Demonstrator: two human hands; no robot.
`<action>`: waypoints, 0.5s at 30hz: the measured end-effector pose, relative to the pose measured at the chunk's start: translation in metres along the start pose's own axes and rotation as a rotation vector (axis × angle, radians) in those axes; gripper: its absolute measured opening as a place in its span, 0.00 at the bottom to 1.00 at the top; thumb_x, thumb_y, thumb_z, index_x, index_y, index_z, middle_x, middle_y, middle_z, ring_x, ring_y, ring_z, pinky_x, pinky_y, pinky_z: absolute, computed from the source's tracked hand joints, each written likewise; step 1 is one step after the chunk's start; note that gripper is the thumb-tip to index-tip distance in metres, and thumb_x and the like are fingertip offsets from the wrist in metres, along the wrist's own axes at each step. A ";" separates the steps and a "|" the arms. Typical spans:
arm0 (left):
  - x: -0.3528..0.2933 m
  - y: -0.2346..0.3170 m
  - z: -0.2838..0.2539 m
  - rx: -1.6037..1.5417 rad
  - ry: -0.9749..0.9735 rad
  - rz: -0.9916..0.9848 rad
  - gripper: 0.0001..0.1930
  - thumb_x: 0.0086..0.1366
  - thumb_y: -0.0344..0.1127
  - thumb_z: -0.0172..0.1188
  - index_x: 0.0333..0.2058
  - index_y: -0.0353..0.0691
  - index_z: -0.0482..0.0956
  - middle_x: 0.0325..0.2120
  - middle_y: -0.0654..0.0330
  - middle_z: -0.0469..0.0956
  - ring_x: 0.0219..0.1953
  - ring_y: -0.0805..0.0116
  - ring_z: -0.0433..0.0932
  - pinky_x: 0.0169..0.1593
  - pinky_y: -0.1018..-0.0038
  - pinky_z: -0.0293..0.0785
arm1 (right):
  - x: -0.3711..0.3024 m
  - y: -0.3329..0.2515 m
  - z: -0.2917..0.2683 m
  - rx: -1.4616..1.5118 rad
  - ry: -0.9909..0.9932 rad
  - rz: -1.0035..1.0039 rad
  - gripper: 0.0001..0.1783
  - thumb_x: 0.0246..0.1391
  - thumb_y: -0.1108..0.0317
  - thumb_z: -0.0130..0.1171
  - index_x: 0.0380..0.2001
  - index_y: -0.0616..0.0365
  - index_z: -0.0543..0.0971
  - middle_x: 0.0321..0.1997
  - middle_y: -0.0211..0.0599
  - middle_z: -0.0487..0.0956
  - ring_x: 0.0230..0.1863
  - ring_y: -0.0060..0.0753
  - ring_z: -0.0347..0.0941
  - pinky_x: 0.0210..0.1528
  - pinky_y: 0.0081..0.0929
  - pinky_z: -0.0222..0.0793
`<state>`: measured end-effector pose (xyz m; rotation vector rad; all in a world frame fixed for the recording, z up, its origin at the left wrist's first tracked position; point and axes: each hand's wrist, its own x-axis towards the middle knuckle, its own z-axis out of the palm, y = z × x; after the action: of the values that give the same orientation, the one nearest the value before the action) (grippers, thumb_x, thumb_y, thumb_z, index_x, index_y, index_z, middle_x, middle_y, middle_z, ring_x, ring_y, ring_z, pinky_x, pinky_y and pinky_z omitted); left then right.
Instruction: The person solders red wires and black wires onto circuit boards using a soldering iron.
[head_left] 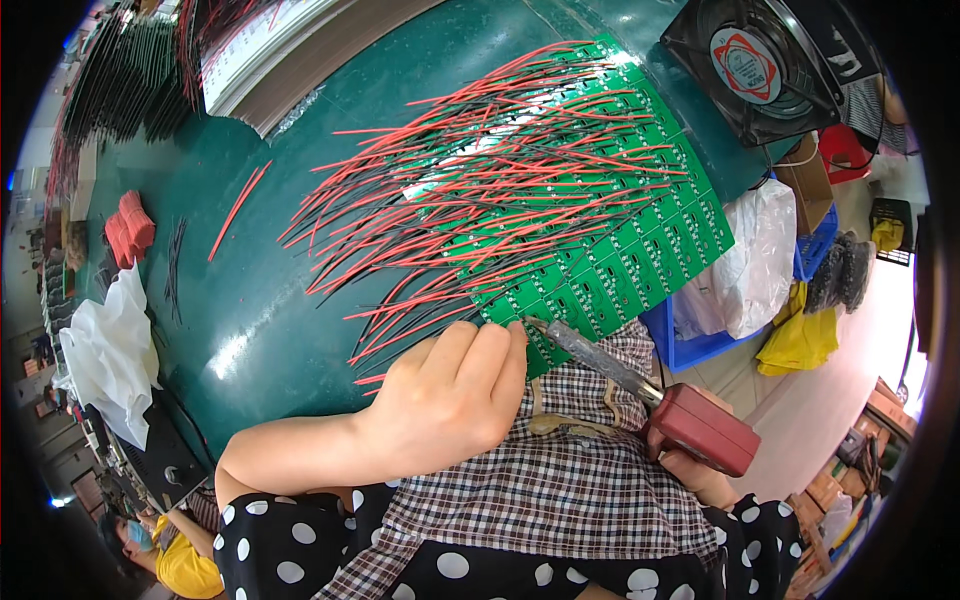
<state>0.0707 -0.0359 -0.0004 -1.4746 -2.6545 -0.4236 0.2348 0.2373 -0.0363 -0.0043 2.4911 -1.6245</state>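
Note:
A green circuit board panel lies at the table's near right edge, with rows of small pads and parts. Many red and black wires fan out leftward from it. My left hand is closed at the board's lower left corner, pinching a red wire whose end sticks out by the wrist; the fingertips are partly hidden. My right hand grips the dark red handle of a soldering iron. The iron's tip reaches the board's near edge, just right of my left fingertips.
A black fan stands at the far right. A blue bin with plastic bags sits below the table edge. Loose red wires, black wires, a red bundle and white crumpled plastic lie leftward. A stack of sheets stands behind.

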 end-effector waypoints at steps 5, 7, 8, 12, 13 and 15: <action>0.000 0.001 -0.001 0.023 -0.014 0.000 0.19 0.40 0.26 0.57 0.36 0.27 0.77 0.22 0.61 0.65 0.21 0.71 0.67 0.20 0.78 0.63 | 0.018 -0.017 -0.002 -0.144 -0.009 -0.126 0.37 0.39 0.55 0.71 0.46 0.71 0.71 0.28 0.38 0.80 0.28 0.37 0.79 0.33 0.25 0.73; 0.001 0.002 -0.001 0.042 -0.008 0.009 0.19 0.40 0.26 0.57 0.36 0.27 0.77 0.22 0.61 0.65 0.21 0.71 0.67 0.20 0.79 0.63 | 0.015 -0.009 0.000 -0.104 0.019 -0.172 0.37 0.39 0.55 0.71 0.46 0.71 0.71 0.28 0.39 0.80 0.28 0.36 0.79 0.33 0.24 0.72; 0.002 0.002 -0.002 0.043 -0.008 0.010 0.19 0.40 0.26 0.57 0.36 0.27 0.77 0.22 0.61 0.65 0.21 0.71 0.67 0.20 0.79 0.63 | 0.012 -0.001 0.002 -0.063 0.045 -0.217 0.36 0.38 0.55 0.71 0.46 0.70 0.72 0.28 0.40 0.80 0.28 0.36 0.79 0.32 0.23 0.72; 0.002 -0.002 0.002 0.067 0.031 0.039 0.15 0.42 0.26 0.57 0.33 0.28 0.77 0.20 0.63 0.63 0.21 0.73 0.65 0.18 0.81 0.61 | -0.032 0.026 0.005 0.143 0.075 0.055 0.35 0.39 0.55 0.70 0.46 0.69 0.72 0.26 0.37 0.79 0.25 0.33 0.77 0.30 0.22 0.71; 0.002 -0.002 0.003 0.088 0.068 0.068 0.12 0.43 0.27 0.57 0.29 0.28 0.76 0.18 0.65 0.61 0.20 0.76 0.64 0.17 0.83 0.59 | -0.022 0.013 0.000 0.200 0.019 0.187 0.34 0.39 0.55 0.70 0.44 0.69 0.72 0.24 0.35 0.77 0.23 0.32 0.75 0.29 0.22 0.70; 0.003 -0.002 0.003 0.085 0.058 0.064 0.11 0.44 0.27 0.57 0.29 0.28 0.76 0.19 0.65 0.61 0.21 0.75 0.64 0.17 0.83 0.59 | -0.011 -0.006 -0.002 0.257 -0.035 0.320 0.33 0.39 0.55 0.69 0.43 0.69 0.73 0.22 0.33 0.76 0.21 0.31 0.74 0.28 0.22 0.69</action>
<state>0.0677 -0.0334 -0.0031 -1.4947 -2.5397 -0.3384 0.2446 0.2373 -0.0288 0.3733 2.1058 -1.7662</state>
